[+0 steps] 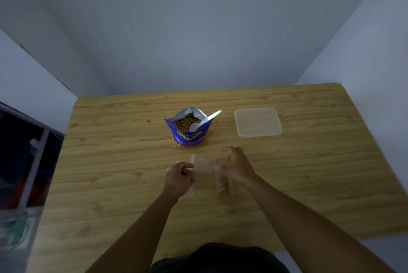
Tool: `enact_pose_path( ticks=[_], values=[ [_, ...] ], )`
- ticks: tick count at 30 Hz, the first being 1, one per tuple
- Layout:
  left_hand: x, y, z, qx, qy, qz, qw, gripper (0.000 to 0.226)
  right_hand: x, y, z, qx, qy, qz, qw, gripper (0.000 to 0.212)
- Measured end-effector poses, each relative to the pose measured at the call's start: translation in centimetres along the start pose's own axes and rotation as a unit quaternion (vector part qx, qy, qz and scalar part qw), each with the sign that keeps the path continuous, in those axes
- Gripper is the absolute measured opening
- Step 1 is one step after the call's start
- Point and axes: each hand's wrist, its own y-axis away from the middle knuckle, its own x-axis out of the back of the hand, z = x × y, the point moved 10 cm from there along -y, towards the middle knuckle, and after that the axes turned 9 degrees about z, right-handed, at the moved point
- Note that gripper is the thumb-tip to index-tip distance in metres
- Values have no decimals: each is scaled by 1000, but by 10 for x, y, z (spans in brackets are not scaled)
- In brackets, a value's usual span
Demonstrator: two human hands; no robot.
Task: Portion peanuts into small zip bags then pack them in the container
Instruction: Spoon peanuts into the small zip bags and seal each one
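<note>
An open blue peanut bag (189, 134) stands in the middle of the wooden table (110, 162), with a white plastic spoon (204, 121) stuck in it. To its right lies a clear plastic container (257, 122). In front of the bag lie several clear small zip bags; an empty one (204, 165) sits between my hands. One zip bag with peanuts (224, 183) lies under my right hand (237, 166), whose fingers are spread over it. My left hand (180, 176) is closed, pinching the edge of a blurred zip bag (189, 191).
Walls close the table in at the back and on the right. A dark shelf frame (31, 158) with clutter stands off the table's left edge. Bare wood shows at the left and front right of the table.
</note>
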Motion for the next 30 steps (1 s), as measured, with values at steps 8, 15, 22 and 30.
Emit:
enact_pose_path(
  ticks=[8, 15, 22, 30],
  values=[
    [4, -4, 0, -39, -73, 8, 997, 21, -25, -2, -26, 68, 169, 42, 982, 45],
    [26, -11, -6, -18, -102, 62, 993, 17, -33, -12, -32, 63, 151, 71, 984, 17],
    [14, -15, 3, -6, 69, 26, 997, 18, -21, -8, -24, 16, -121, 31, 992, 22],
    [0, -7, 47, -55, 177, -31, 982, 11, 16, 0, -35, 2, -253, 10, 967, 41]
  ],
)
